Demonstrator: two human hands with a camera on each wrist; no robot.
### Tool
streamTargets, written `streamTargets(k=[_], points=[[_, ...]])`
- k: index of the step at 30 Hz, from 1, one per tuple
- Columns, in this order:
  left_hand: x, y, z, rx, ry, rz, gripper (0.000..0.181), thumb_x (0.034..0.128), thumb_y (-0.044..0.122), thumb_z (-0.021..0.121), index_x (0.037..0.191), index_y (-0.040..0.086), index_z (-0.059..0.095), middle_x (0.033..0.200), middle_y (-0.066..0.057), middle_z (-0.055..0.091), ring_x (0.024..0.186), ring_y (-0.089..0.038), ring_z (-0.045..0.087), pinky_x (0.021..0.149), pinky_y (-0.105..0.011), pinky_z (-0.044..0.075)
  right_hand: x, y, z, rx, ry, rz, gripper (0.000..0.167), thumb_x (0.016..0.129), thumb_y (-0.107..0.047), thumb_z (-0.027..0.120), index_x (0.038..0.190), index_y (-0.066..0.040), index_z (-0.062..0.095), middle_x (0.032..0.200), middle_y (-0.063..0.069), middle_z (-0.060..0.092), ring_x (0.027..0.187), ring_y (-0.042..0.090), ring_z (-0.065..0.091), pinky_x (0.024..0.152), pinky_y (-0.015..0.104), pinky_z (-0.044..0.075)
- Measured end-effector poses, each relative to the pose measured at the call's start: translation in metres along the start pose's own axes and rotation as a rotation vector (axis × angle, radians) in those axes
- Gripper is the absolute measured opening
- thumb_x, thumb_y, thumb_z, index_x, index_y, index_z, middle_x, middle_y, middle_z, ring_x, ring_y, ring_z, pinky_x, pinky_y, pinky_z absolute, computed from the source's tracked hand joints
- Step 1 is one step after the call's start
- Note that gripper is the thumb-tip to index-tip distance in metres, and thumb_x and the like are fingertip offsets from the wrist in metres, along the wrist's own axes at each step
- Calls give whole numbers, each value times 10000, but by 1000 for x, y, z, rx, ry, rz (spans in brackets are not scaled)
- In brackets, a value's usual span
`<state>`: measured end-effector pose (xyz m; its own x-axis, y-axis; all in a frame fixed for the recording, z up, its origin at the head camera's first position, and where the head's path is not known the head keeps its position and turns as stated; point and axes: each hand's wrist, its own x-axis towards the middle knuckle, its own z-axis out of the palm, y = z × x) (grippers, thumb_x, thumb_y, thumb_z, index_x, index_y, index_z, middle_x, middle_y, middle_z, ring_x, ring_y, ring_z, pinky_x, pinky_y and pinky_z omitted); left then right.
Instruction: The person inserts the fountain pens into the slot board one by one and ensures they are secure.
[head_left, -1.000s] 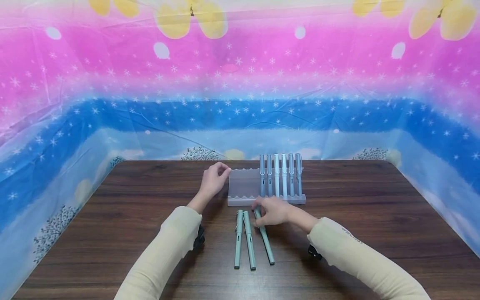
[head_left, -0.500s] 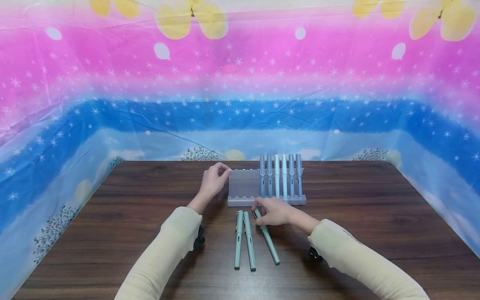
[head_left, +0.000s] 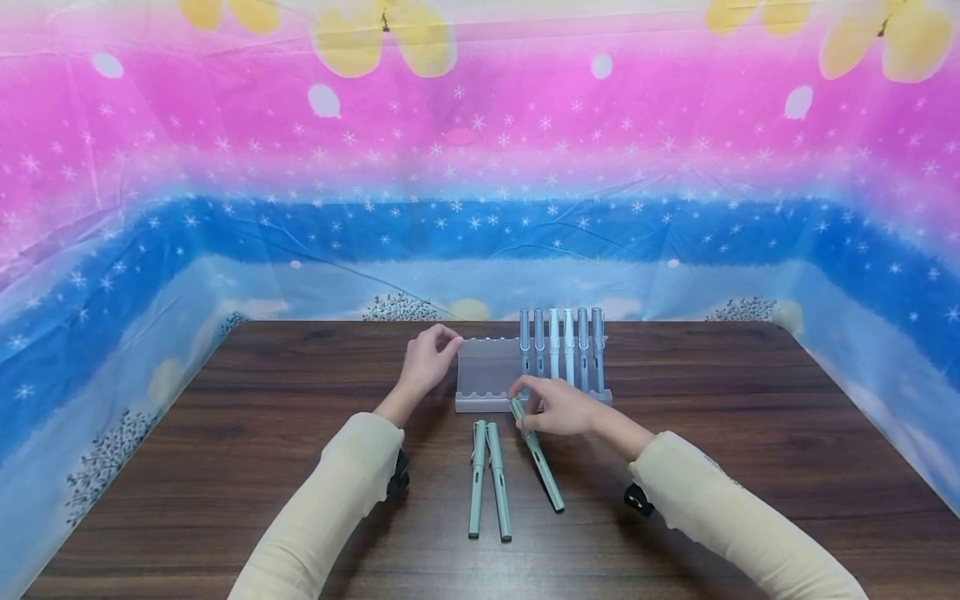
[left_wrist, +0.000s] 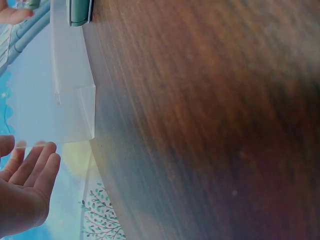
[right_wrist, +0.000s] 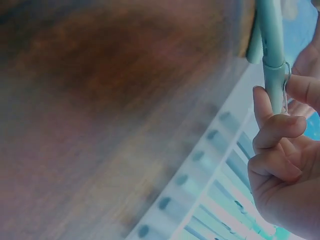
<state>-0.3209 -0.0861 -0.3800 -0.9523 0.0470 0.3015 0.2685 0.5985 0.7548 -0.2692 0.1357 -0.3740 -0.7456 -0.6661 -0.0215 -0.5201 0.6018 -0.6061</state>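
A clear plastic pen rack (head_left: 487, 367) stands toward the back of the table. At its left upper edge my left hand (head_left: 429, 360) pinches the rack side between thumb and fingers; the left wrist view shows this hand (left_wrist: 30, 185) beside the clear wall (left_wrist: 75, 115). My right hand (head_left: 564, 407) pinches a green fountain pen (head_left: 546, 473) by its capped end, just in front of the rack, the pen slanting down toward me. In the right wrist view thumb and fingers grip the pen (right_wrist: 272, 47) around its cap and clip. Two more green pens (head_left: 477, 483) lie side by side on the table.
Several capped pens (head_left: 524, 333), grey-blue and pale, stand in the rack's right part; its left slots hold none. The brown wooden table (head_left: 225, 467) reaches back to a pink and blue patterned cloth (head_left: 420, 233).
My right hand has moved up and slightly right toward the rack, raising the green pen off the table; the pen's lower end has swung right. The left hand stays at the rack's edge.
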Motion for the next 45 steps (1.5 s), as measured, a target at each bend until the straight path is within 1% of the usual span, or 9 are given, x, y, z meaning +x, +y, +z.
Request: streamTargets(k=[4, 7, 11, 16, 20, 25, 37, 42, 45], points=[[0, -1, 0, -6, -2, -2, 152, 881, 168, 543, 924, 36, 603, 925, -102, 635, 901, -229, 565, 777, -369, 417, 0, -3, -6, 15, 33, -14, 369, 828, -124, 602, 1165, -54, 471, 767, -30, 585, 539, 130, 513, 533, 287, 427], [0, -1, 0, -7, -3, 6, 161, 884, 175, 540, 926, 33, 602, 923, -103, 636, 901, -231, 567, 774, -368, 419, 1, -4, -10, 28, 64, -29, 363, 838, -127, 597, 1171, -77, 461, 782, -20, 589, 507, 142, 497, 520, 292, 425], [0, -1, 0, -3, -3, 19, 172, 887, 184, 535, 925, 31, 603, 922, -105, 634, 897, -233, 568, 771, -368, 423, 2, -5, -16, 49, 105, -29, 367, 846, -133, 592, 1182, -128, 446, 796, -17, 587, 556, 161, 526, 533, 308, 436], [1, -1, 0, -8, -1, 14, 163, 884, 176, 540, 920, 31, 604, 912, -104, 635, 881, -231, 569, 772, -365, 422, 3, -4, -20, 74, 152, -25, 375, 847, -141, 594, 1189, -154, 440, 820, -11, 577, 600, 155, 525, 530, 321, 434], [1, -1, 0, -10, -2, 11, 164, 885, 180, 540, 916, 33, 605, 898, -98, 635, 868, -227, 567, 767, -362, 422, 4, -3, -23, 98, 200, -54, 377, 845, -124, 595, 1186, -161, 441, 829, 3, 581, 540, 157, 503, 489, 319, 419], [1, 0, 0, -9, -3, 13, 163, 883, 181, 543, 915, 34, 606, 907, -97, 635, 877, -225, 566, 770, -361, 421, 8, -1, -26, 81, 266, -77, 373, 848, -119, 592, 1186, -170, 443, 817, -2, 581, 459, 153, 454, 466, 305, 406], [0, 1, -1, -7, -3, 9, 175, 885, 187, 540, 925, 29, 603, 938, -112, 633, 912, -241, 561, 786, -374, 414, 16, -3, -34, 61, 407, -41, 378, 838, -128, 605, 1181, -175, 451, 860, 24, 561, 558, 158, 529, 497, 319, 435], [0, 1, -1, -7, -3, 0, 171, 884, 187, 542, 921, 32, 605, 940, -111, 634, 915, -240, 560, 789, -372, 413, 18, -3, -36, 65, 451, -42, 369, 846, -128, 595, 1183, -161, 450, 869, 36, 554, 552, 228, 556, 483, 324, 437], [0, 1, -1, -7, -5, 0, 173, 884, 188, 542, 925, 31, 604, 947, -113, 632, 923, -243, 558, 793, -373, 412, 20, -3, -39, 68, 475, -62, 371, 845, -121, 595, 1185, -146, 450, 862, 44, 552, 576, 258, 569, 496, 322, 443]])
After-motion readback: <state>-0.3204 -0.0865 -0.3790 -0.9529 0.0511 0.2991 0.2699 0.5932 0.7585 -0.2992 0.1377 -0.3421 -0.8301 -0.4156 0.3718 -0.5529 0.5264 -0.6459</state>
